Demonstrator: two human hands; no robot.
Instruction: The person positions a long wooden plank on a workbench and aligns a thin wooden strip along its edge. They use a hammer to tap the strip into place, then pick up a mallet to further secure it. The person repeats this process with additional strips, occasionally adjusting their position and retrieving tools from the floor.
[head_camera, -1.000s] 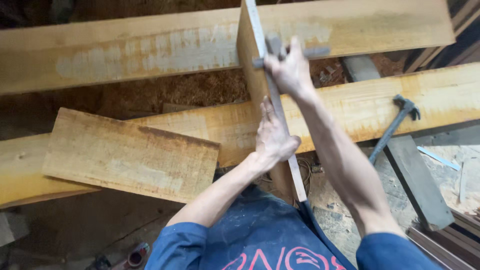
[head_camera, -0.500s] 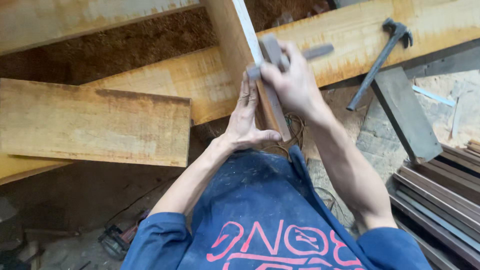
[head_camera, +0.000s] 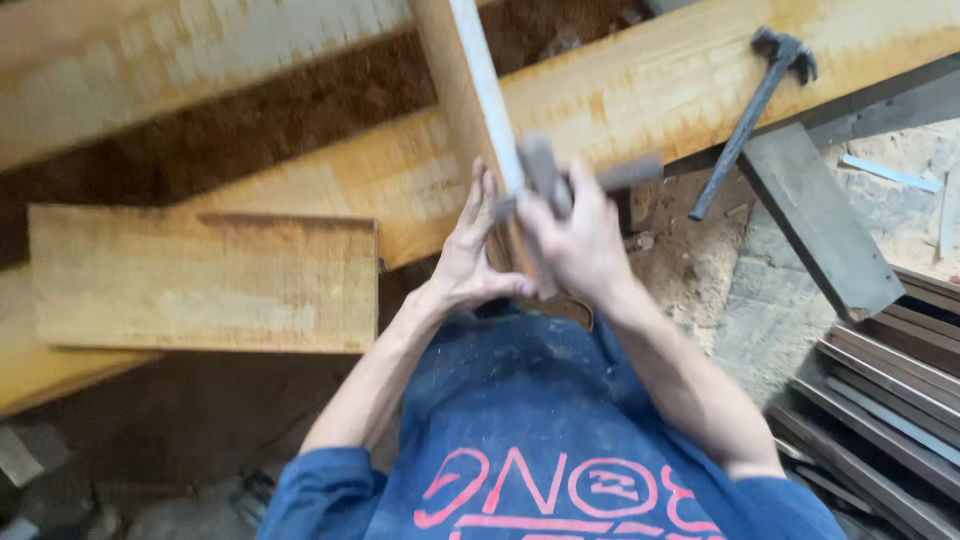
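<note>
**Marking Tool Held Against the Edge of an Upright Board**

**Supports.** Two long timber beams (head_camera: 700, 90) run across the view and serve as the bench. A short flat plank (head_camera: 205, 280) lies on the nearer beam at the left, apart from the work.

**Workpiece.** A narrow board (head_camera: 465, 90) stands on edge, leaning toward the person and crossing over the beams. Its lower end is hidden behind the hands, just in front of the person's body. Set this way, its thin pale edge faces upward, within reach of both hands.

**Idle items.** A claw hammer (head_camera: 745, 130) rests on the far beam at the right, well apart from the hands. A dark slab (head_camera: 820, 225) lies beside it, with stacked dark strips at the lower right.

**Left hand** (head_camera: 465, 265). The forearm rises from the lower left. The palm lies against the left face of the board with fingers extended and loosely together, thumb tucked below. It appears to steady the board; it is not clenched.

**Right hand** (head_camera: 580, 245). The forearm comes up from the lower right. The fingers are closed around a small grey cross-shaped tool (head_camera: 545, 180), probably a marking gauge, whose stem projects right. The tool sits on the board's edge. Motion blur hides the exact contact.
</note>
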